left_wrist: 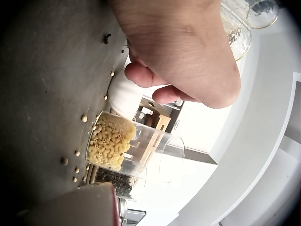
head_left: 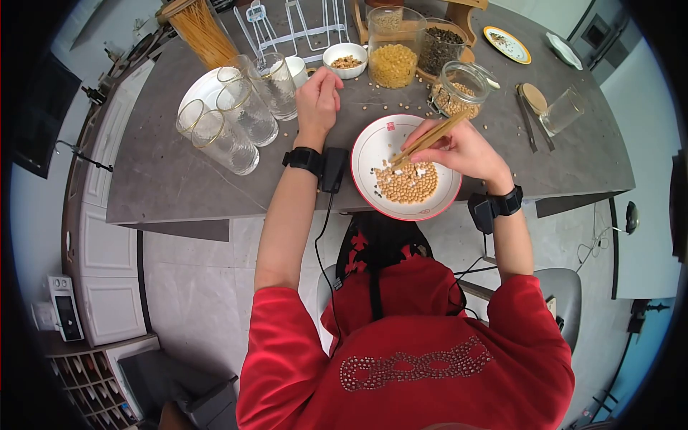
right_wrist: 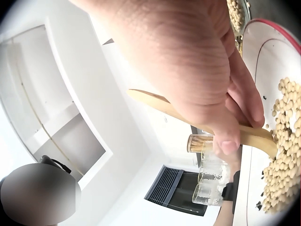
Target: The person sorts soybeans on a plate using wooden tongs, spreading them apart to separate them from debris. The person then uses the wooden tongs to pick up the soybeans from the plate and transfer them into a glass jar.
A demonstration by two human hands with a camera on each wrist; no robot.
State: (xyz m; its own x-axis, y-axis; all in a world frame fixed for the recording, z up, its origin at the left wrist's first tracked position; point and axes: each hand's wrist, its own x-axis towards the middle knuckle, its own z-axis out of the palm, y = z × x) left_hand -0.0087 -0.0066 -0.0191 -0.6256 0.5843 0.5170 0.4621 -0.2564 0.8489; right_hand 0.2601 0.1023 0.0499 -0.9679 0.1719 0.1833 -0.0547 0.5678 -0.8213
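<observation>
Student: What do the fingers of the right hand (head_left: 467, 149) hold?

Tutor: They pinch a pair of wooden tongs (head_left: 438, 134), set aslant, with the tips down at the pale beans (head_left: 410, 190).

Student: Where do the beans lie?

Tutor: In the red-rimmed plate (head_left: 369, 143) at the near edge of the tabletop (head_left: 179, 193); dark bits (right_wrist: 259, 205) lie beside them.

Student: And the left hand (head_left: 317, 102)?

Tutor: Its fingers are loosely curled, with nothing visibly held, near the white bowl (head_left: 347, 74). Clear glasses (head_left: 228, 149) stand to its left; a macaroni jar (head_left: 393, 66) stands beyond the plate.
</observation>
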